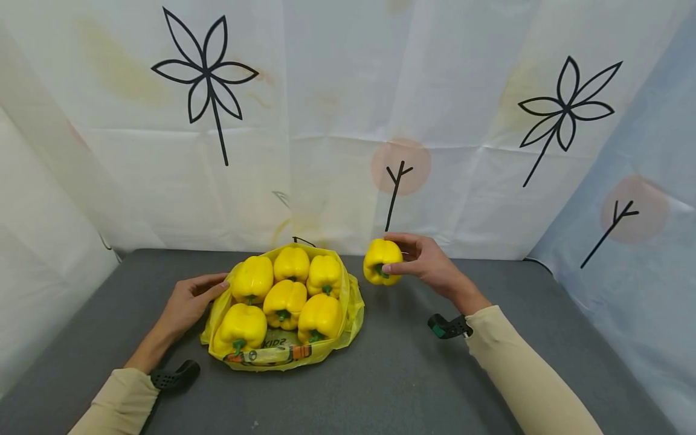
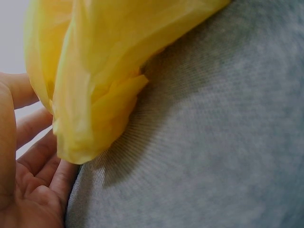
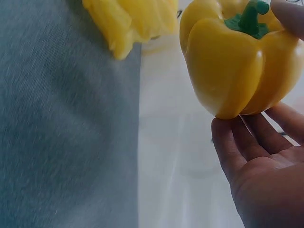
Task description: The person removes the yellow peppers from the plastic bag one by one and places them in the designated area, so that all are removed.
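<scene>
A yellow plastic bag (image 1: 356, 311) with its mouth wide stands on the dark table, and several yellow bell peppers (image 1: 285, 300) sit inside it. At the bag's left side, my left hand (image 1: 187, 302) holds the rim near the thumb; in the left wrist view, a fold of the bag hides the fingertips. Right of the bag, my right hand (image 1: 426, 263) grips a single yellow bell pepper (image 1: 375, 260) above the table, thumb by its green stem and fingers at its opposite end. The right wrist view shows this pepper (image 3: 225, 66) apart from the bag.
The dark grey tabletop (image 1: 391, 380) extends around the bag. A white curtain (image 1: 337, 121) with black plant drawings hangs behind the table, and more cloth hangs at both sides. A dark band (image 1: 176, 376) sits on each wrist.
</scene>
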`<state>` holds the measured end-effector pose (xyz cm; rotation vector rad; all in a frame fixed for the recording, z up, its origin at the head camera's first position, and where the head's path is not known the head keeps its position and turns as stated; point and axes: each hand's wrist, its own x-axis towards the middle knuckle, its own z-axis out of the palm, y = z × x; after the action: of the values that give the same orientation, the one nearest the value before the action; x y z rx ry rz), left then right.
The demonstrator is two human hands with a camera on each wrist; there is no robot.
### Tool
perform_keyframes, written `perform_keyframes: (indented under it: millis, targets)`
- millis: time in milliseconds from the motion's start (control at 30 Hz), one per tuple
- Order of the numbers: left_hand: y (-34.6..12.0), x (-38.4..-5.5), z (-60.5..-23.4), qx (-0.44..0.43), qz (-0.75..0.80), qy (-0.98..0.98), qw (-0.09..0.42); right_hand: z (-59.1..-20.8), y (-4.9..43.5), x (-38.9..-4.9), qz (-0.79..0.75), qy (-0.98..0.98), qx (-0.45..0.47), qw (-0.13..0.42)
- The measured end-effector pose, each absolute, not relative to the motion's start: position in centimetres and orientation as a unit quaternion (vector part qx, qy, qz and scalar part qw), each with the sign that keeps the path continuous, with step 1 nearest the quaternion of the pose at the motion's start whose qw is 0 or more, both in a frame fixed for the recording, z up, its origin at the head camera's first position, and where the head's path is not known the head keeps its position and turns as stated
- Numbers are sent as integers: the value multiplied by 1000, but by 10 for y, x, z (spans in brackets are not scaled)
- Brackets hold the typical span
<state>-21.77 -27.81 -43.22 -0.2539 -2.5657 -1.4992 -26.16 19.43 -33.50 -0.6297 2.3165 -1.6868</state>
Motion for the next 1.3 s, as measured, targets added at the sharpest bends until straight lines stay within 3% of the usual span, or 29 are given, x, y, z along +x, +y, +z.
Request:
perform_keyframes:
  millis: [1300]
  targets:
    - [-278,-218,-433,-89,-499,-858,80,-374,199,-307,-515,825,-174,155]
